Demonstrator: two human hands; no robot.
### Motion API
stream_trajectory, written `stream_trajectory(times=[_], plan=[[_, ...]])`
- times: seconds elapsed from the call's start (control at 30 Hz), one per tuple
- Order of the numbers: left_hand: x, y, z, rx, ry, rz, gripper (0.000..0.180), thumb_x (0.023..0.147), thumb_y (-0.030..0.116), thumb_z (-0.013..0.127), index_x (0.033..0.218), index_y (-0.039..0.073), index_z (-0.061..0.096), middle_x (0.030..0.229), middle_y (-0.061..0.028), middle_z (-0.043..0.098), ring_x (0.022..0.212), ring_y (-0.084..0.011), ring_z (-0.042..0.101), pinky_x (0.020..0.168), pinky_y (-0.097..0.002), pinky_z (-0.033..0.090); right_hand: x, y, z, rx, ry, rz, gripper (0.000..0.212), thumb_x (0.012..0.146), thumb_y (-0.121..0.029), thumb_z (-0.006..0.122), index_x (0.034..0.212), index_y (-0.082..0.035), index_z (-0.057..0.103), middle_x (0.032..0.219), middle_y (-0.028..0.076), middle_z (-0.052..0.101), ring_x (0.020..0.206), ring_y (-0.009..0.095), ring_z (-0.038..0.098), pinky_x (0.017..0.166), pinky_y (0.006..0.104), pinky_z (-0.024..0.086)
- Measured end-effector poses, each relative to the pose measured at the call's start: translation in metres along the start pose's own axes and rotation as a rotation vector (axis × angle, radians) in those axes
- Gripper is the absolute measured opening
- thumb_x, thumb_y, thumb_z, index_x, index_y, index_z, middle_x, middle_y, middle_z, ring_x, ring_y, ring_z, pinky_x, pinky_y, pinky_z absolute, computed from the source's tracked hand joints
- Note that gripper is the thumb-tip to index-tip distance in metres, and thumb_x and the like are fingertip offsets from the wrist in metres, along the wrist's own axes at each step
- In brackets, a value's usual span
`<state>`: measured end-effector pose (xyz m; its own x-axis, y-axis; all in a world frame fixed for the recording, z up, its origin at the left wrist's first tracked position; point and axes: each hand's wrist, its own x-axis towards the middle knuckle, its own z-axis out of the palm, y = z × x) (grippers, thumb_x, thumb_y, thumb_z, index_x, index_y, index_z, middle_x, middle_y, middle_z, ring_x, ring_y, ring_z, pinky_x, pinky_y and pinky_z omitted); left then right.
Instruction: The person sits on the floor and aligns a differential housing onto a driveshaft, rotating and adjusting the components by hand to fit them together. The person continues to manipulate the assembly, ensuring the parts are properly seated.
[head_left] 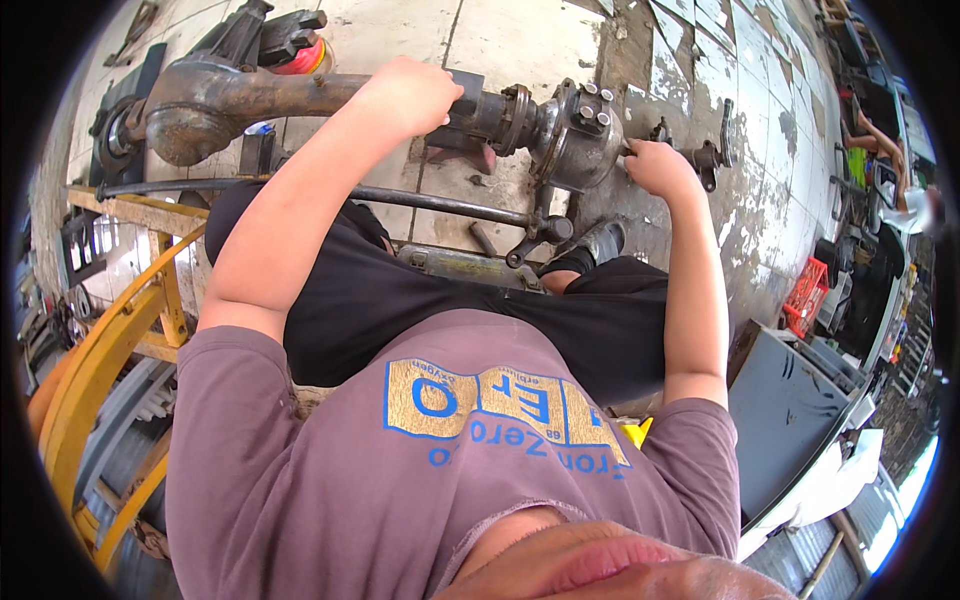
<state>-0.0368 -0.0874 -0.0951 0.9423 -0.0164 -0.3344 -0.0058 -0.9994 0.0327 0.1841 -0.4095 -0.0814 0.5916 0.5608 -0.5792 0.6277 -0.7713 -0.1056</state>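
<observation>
A greasy steel vehicle axle [310,95] lies across the floor in front of me, with a bulging differential housing [190,115] at its left. My left hand [415,95] is closed over the axle tube, the fingertips partly hidden. At the axle's right end is a steering knuckle [578,140] with several shiny bolts on top. My right hand [660,168] has curled fingers against the knuckle's right side; whatever they may pinch is hidden. A long tie rod [440,203] runs between the axle and my legs, its jointed end near my shoe.
A yellow metal frame [100,375] stands close on my left. A loose flanged part [712,160] lies right of my right hand. Farther right are a grey cabinet [790,425], a red crate [806,297] and another person [880,150]. The tiled floor [540,45] has peeling patches.
</observation>
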Motion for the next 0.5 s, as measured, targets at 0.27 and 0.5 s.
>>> stream_trajectory(times=[0.27,0.5], plan=[[0.007,0.014,-0.024,-0.010,-0.248,-0.093,0.049,0.099,0.031,0.076,0.145,0.015,0.068,0.147,-0.0089,0.069,0.129,-0.0283,0.069,0.106,-0.0450,0.056,0.012,0.008,0.013,-0.174,-0.088,0.038,0.062,0.098,-0.026,0.053,0.157,-0.011,0.058,0.134,0.027,0.072,0.122,0.044,0.070,0.110,0.0527,0.053],[0.005,0.007,-0.002,0.013,-0.005,-0.023,0.023,0.095,0.028,0.077,0.111,0.013,0.084,0.106,-0.0081,0.082,0.104,-0.0283,0.079,0.087,-0.0447,0.064,-0.014,-0.015,-0.013,0.062,-0.008,-0.010,0.061,0.096,-0.026,0.057,0.157,-0.017,0.060,0.138,0.025,0.071,0.125,0.043,0.069,0.111,0.0490,0.053]])
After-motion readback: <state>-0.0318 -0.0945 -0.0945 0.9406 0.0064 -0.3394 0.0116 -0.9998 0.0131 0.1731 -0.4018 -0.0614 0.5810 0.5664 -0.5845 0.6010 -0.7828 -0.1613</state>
